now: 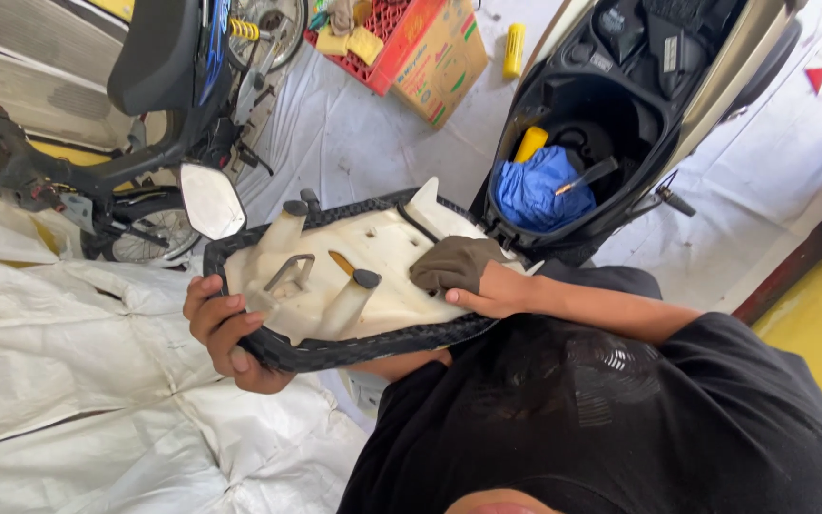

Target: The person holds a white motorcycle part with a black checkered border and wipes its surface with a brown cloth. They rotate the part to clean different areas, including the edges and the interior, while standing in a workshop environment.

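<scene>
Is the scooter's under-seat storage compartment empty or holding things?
Holding things: the storage compartment contains a blue cloth and a yellow object.

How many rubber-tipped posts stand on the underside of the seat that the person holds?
3 in view: two side by side at the seat's top edge, one near the middle. The cloth may hide more.

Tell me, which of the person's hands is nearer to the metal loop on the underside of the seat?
Left. The left hand grips the seat's black edge, just below the metal loop. The right hand presses a brown rag on the far end.
</scene>
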